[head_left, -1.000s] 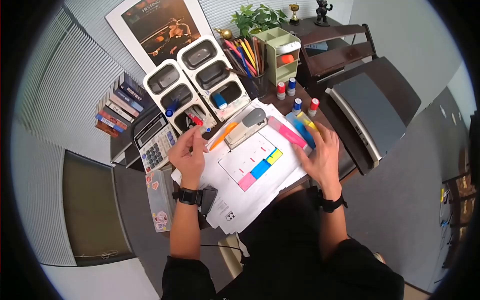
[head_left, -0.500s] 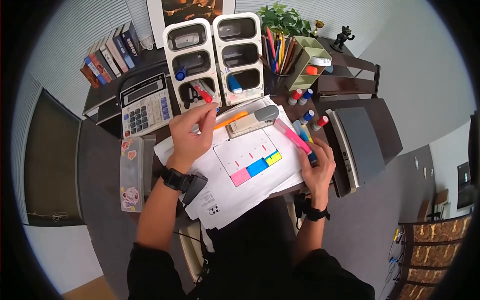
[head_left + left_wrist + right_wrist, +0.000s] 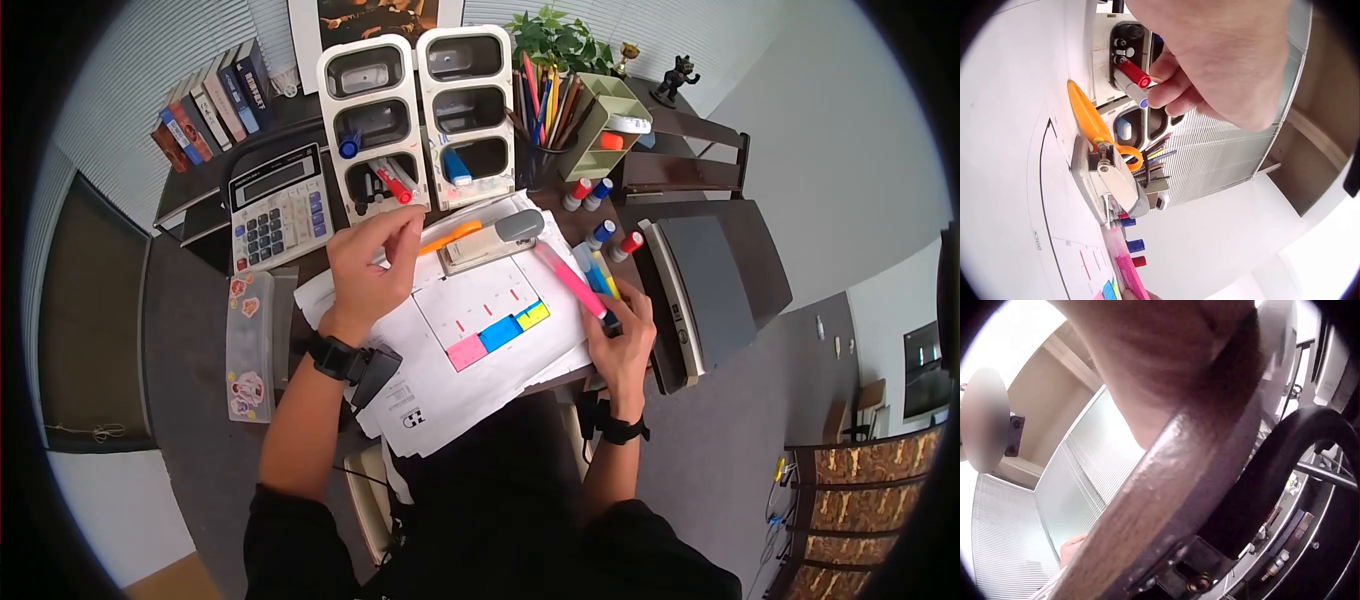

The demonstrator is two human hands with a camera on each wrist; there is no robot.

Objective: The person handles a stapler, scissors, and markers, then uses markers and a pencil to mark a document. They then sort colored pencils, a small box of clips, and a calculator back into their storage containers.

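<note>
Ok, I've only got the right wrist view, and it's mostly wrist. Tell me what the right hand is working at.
Observer: In the head view, the right hand has its thumb and fingers at the near end of the pink highlighter.
Operator: Now report the left hand's position.
Observer: The left hand hangs close to the red marker in the organizer; I see nothing held in it.
Operator: Name one thing between them.
Observer: The stapler, on the papers beside the orange scissors.

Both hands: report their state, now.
Left hand: open, fingers loosely curled, nothing visibly held.
Right hand: closed, pinching the pink highlighter.
</note>
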